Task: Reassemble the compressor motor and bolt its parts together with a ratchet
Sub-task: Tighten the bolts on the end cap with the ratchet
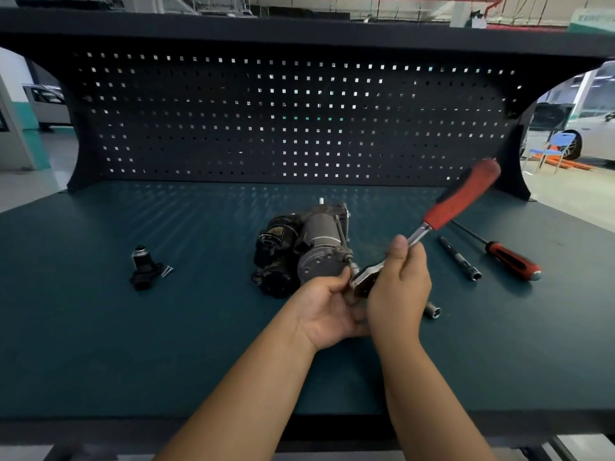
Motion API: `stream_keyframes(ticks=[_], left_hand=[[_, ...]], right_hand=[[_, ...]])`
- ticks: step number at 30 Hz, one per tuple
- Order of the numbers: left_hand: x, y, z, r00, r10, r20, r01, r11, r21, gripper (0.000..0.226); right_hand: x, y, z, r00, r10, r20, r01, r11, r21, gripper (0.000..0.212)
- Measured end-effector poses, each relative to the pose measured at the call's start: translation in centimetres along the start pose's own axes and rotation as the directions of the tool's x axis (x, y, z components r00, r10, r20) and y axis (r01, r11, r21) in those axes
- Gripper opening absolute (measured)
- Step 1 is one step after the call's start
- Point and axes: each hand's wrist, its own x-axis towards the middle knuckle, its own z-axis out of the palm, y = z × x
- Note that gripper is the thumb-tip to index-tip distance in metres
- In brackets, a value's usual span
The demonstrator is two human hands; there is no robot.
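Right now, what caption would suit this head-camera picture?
Left hand and right hand hold a red-handled ratchet to a bolt on the motor at a green workbench.

Blurred ratchet (its red handle)

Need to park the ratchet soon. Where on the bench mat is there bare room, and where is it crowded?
Bare: the mat between the black fitting and the compressor motor, and the near-left corner bordered by the left forearm. Crowded: right of the motor, where extension bar, screwdriver and loose socket lie beside the right hand gripping the ratchet.
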Motion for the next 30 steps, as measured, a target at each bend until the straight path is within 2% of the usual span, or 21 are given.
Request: stream_keyframes(ticks=[2,4,7,9,10,12,13,15,18,20,23,25,27,29,30], left_hand=[[0.1,0.1,-0.3,1.0,0.014,-0.028,-0.015,0.999,-0.039,0.029],[0.1,0.2,-0.3,0.999,0.031,-0.037,-0.032,0.999,-0.043,0.023],[-0.1,0.2,0.1,1.0,0.02,0.02,-0.018,0.997,-0.079,0.02],[-0.1,0.2,0.2,0.999,0.017,0.042,-0.011,0.991,-0.134,0.026],[-0.1,0.1,0.1,0.998,0.03,0.055,-0.023,0.991,-0.13,0.025],[0.1,0.1,0.0,0.997,0.06,0.042,-0.054,0.991,-0.118,0.022],[0.2,0.1,-0.1,0.998,0.063,0.016,-0.06,0.991,-0.119,0.024],[0.4,0.0,-0.1,0.999,0.047,0.008,-0.046,0.995,-0.086,0.032],[0.3,-0.2,0.1,0.999,0.042,0.021,-0.041,0.999,-0.011,0.034],[0.3,-0.2,0.2,0.998,0.056,0.015,-0.056,0.998,-0.01,0.031],[0.1,0.0,0.1,0.997,0.071,-0.017,-0.072,0.994,-0.078,0.024],[0.2,-0.1,0.0,0.995,0.078,-0.054,-0.083,0.993,-0.089,0.018],[0.2,-0.1,-0.1,0.994,0.082,-0.075,-0.088,0.993,-0.075,0.015],[0.1,0.0,0.1,0.997,0.072,-0.036,-0.075,0.993,-0.088,0.012],[0.0,0.0,0.2,0.998,0.066,-0.015,-0.067,0.993,-0.101,0.013]], right_hand=[[-0.7,-0.4,0.3,0.984,-0.162,0.08,0.167,0.984,-0.061,0.032],[-1.0,-0.9,0.5,0.932,-0.321,0.169,0.343,0.932,-0.12,0.027],[-1.4,-1.3,0.9,0.811,-0.513,0.281,0.576,0.786,-0.226,0.036],[-1.8,-1.3,1.2,0.766,-0.575,0.288,0.642,0.711,-0.288,0.039],[-1.9,-1.2,1.3,0.785,-0.561,0.265,0.618,0.737,-0.272,0.037],[-1.7,-1.1,1.2,0.884,-0.433,0.176,0.458,0.877,-0.146,0.026],[-1.4,-0.9,1.0,0.937,-0.33,0.117,0.339,0.938,-0.07,0.019],[-0.6,-0.4,0.4,0.997,-0.082,-0.01,0.083,0.995,0.05,0.025],[0.4,0.4,-0.1,0.977,0.168,-0.128,-0.15,0.979,0.137,0.029],[0.4,0.4,0.0,0.975,0.181,-0.13,-0.164,0.978,0.131,0.028],[-0.4,-0.2,0.2,0.998,-0.015,-0.066,0.02,0.997,0.079,0.026],[-0.8,-0.6,0.2,0.981,-0.192,0.042,0.191,0.981,0.013,0.021],[-1.2,-0.7,0.4,0.917,-0.371,0.149,0.383,0.922,-0.058,0.012],[-1.6,-0.9,0.8,0.844,-0.494,0.211,0.527,0.837,-0.149,0.028],[-1.7,-0.9,1.0,0.836,-0.507,0.211,0.541,0.825,-0.161,0.032]])
